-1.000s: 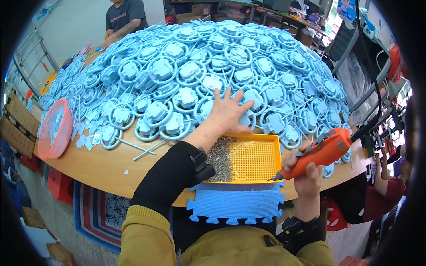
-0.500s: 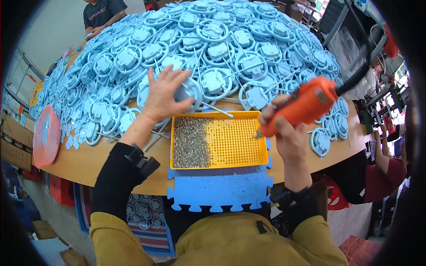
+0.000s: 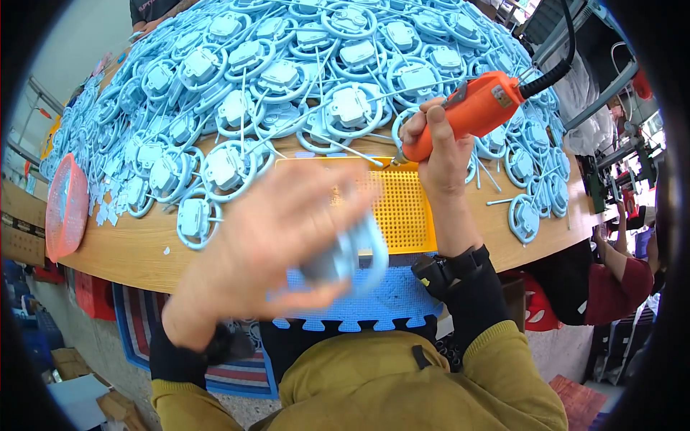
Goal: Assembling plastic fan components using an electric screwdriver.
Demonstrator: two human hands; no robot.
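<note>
My left hand (image 3: 266,244), smeared by motion, holds a light-blue ring-shaped plastic part (image 3: 372,248) with a boxy centre between thumb and fingers. It passes above the near left of a yellow perforated tray (image 3: 433,230) and covers most of that side. My right hand (image 3: 445,154) is wrapped round an orange electric screwdriver (image 3: 478,108) with a black cord. The tool slants down to the left, its tip over the tray's far edge. Under the tray lies a blue foam mat (image 3: 374,294).
A large heap of similar light-blue ring parts (image 3: 352,104) with thin rods covers the far side of the wooden table (image 3: 129,251). A pink mesh basket (image 3: 66,208) stands at the left edge. One person (image 3: 154,11) is at the far left, another (image 3: 618,284) at the right.
My left hand has come from the heap toward me, bringing a ring part over the tray and mat. The screwdriver has shifted up and left in my right hand.
</note>
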